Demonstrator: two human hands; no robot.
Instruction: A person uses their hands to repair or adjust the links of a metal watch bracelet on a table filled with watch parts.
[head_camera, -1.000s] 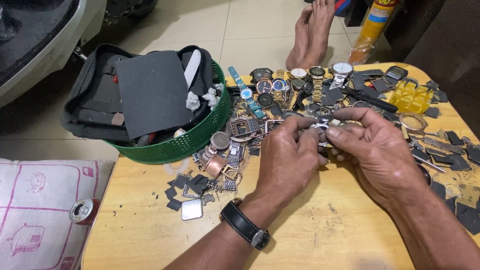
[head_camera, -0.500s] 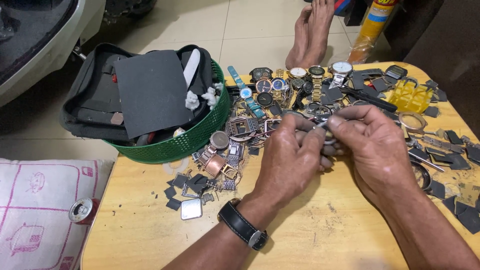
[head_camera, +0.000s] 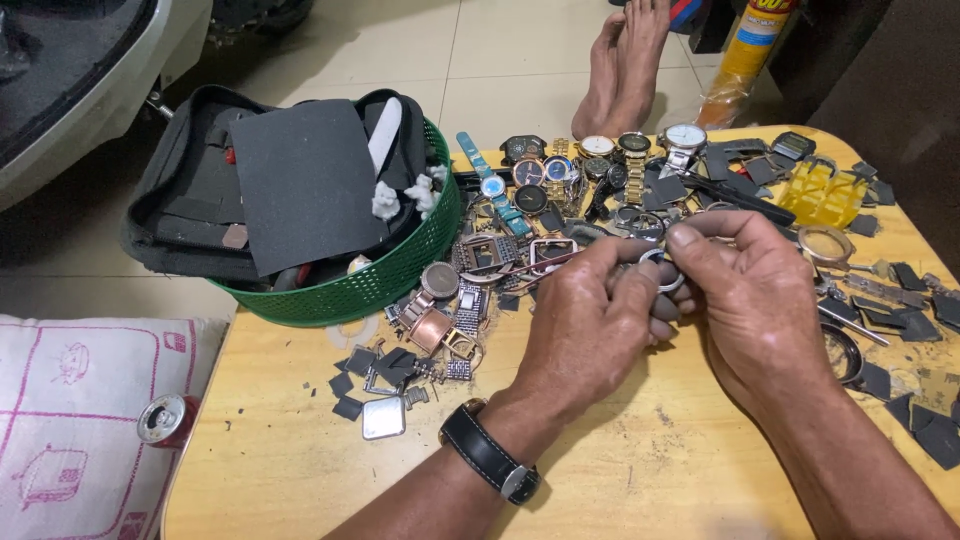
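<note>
Table (head_camera: 300, 470) clutter of watches and parts looks unmoved since a second ago. Both hands, left hand (head_camera: 590, 335) and right hand (head_camera: 755, 300), have drawn closer together, fingers now pinching a small metal ring (head_camera: 655, 270) above the table's middle, suggesting close fitting work continues.

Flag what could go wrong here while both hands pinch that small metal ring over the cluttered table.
1. The small metal ring is pinched only by the fingertips of the left hand and right hand; if it slips, it could vanish among the loose watch parts.
2. A forearm sweep might push the dark square pieces off the table edge.
</note>
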